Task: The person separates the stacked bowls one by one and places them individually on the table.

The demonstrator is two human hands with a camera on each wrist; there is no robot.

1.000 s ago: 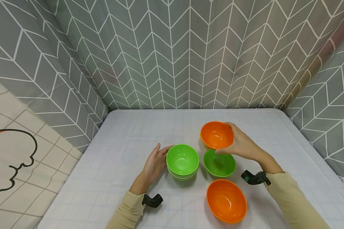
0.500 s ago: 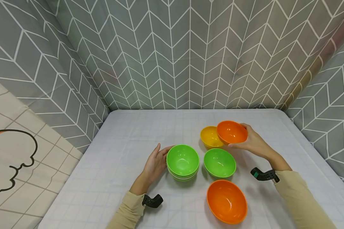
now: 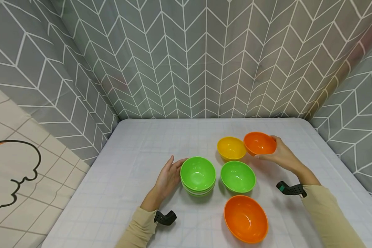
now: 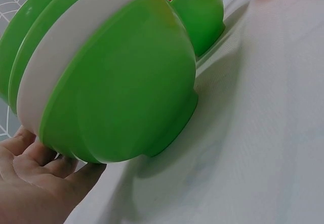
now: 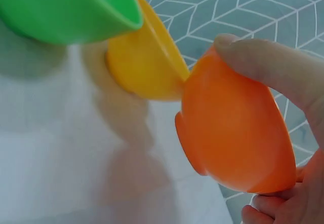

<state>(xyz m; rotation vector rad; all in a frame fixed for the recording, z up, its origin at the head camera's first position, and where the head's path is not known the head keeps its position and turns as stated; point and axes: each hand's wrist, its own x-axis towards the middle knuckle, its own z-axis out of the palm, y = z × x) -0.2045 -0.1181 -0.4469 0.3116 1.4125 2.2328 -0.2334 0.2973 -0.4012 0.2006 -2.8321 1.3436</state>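
My right hand grips a small orange bowl by its right side. In the right wrist view the thumb lies at the rim of this orange bowl with fingers below, and its shadow falls on the cloth. Just left of it stands a yellow bowl. A single green bowl sits in front of the yellow one. My left hand touches the left side of a bowl stack with its fingers extended. From the left wrist, a white bowl shows between green ones in that stack.
A larger orange bowl stands near the front of the table, right of the stack. A pale cloth covers the table. Patterned grey curtains rise behind and at both sides.
My right hand has carried the small orange bowl to the right, off the yellow bowl, which now shows fully. My left hand and the stack have stayed put.
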